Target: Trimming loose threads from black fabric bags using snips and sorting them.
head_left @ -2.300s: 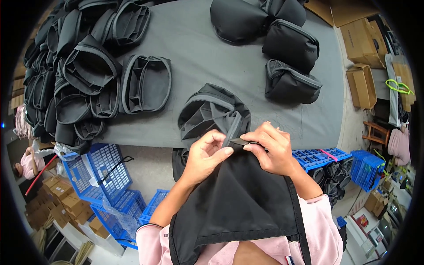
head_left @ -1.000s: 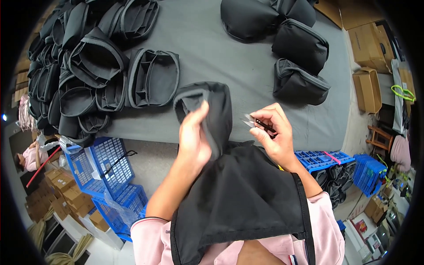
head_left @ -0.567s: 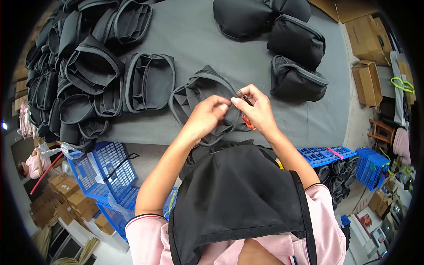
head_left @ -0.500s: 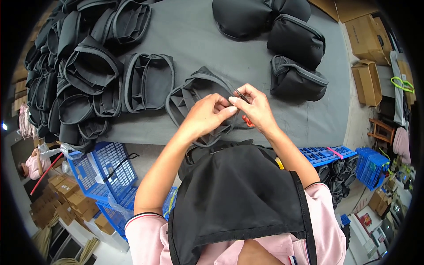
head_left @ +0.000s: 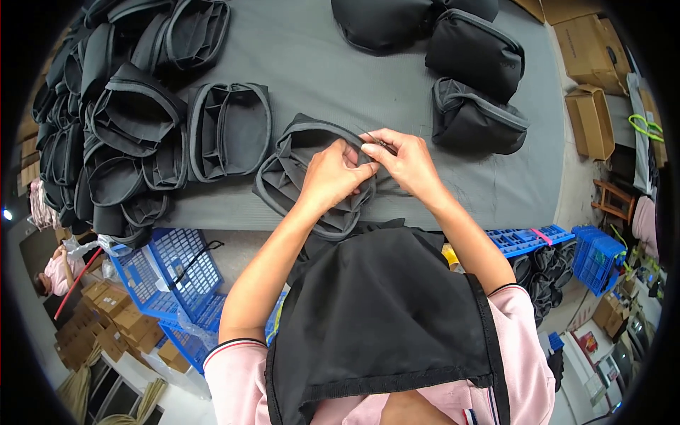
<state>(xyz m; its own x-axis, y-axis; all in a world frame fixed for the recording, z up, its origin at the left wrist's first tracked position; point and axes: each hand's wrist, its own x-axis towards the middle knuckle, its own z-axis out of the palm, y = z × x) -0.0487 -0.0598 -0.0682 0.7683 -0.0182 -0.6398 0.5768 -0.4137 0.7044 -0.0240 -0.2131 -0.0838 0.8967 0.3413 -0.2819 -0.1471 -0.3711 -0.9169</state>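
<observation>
Work on the compartmented pouch (head_left: 287, 173) looks unfinished, left hand (head_left: 329, 177) pinching its rim (head_left: 312, 125), right hand (head_left: 409, 160) pinching snips (head_left: 385, 146); heaped open pouches (head_left: 134, 117) perhaps remain.

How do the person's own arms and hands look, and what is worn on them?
The left hand and right hand are bare, without gloves; no watch or bracelet shows. The forearms are uncovered. Short pale pink sleeves end in dark-and-white trim.
</observation>
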